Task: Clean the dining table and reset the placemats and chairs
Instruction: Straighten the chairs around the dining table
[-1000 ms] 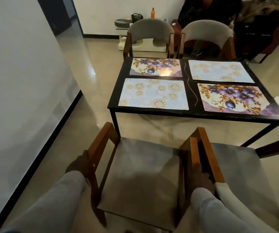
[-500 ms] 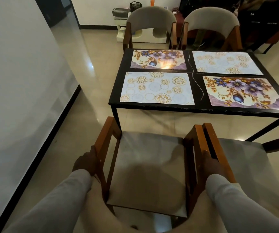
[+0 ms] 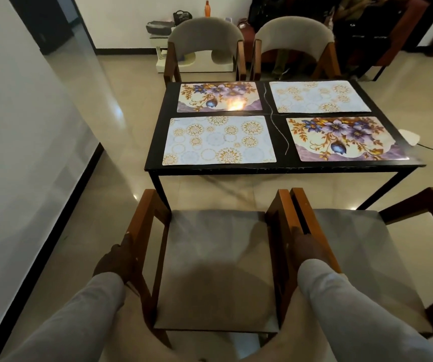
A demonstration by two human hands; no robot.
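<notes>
A wooden chair with a grey seat (image 3: 215, 257) stands in front of me, facing the black dining table (image 3: 280, 168). My left hand (image 3: 113, 259) grips its left armrest and my right hand (image 3: 308, 248) grips its right armrest. Several placemats lie flat on the table: a gold-circle one (image 3: 218, 141) near left, a floral one (image 3: 340, 138) near right, a floral one (image 3: 219, 97) far left, a gold-circle one (image 3: 320, 96) far right. A second chair (image 3: 361, 254) stands against the first on its right.
Two grey-backed chairs (image 3: 206, 32) (image 3: 293, 31) stand tucked at the table's far side. A white wall (image 3: 14, 152) runs along the left. A low white stand (image 3: 197, 61) with bags sits against the back wall. A white object (image 3: 410, 137) lies on the floor at right.
The chair in my hands has moved forward toward the table, and the table now appears closer. Both hands keep their hold on the armrests.
</notes>
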